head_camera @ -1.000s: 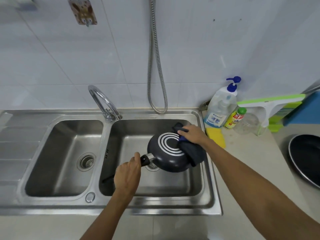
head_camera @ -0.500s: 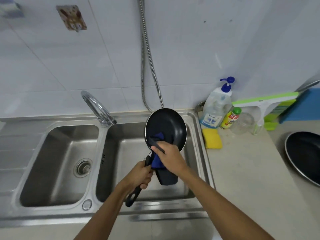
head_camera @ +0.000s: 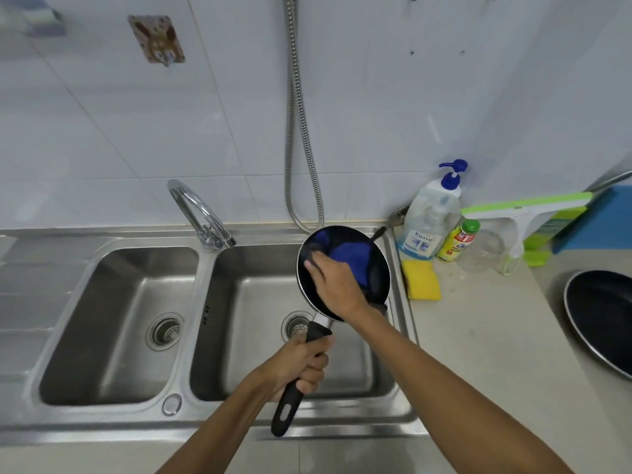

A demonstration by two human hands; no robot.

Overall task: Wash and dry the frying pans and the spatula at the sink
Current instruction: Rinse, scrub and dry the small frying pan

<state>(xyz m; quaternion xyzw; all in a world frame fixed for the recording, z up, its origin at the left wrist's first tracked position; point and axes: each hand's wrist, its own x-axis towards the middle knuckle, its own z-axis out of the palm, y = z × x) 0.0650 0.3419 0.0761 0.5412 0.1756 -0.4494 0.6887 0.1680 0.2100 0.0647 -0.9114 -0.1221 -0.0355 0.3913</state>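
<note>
Over the right basin of the stainless double sink (head_camera: 205,422), the small frying pan (head_camera: 376,282) is now facing the person with its dark cooking side. A second ago it was turned over, ringed base up, with the cloth rubbing that underside. The wiping is therefore moving from the outside to the inside, which suggests this pan is nearing the end of its drying. On the worktop (head_camera: 478,336) to the right, the larger frying pan (head_camera: 602,319) is lying apart, untouched; whether it is already dried cannot be told. No spatula is plainly showing.

The left hand (head_camera: 297,364) is curling fully round the black pan handle (head_camera: 290,408), holding the pan tilted up above the drain. The right hand (head_camera: 337,285) is reaching into the pan, fingers fairly flat and spread, pressing the blue cloth (head_camera: 352,253) against the inner surface. The yellow sponge (head_camera: 422,280) is sitting just beside the sink rim.
</note>
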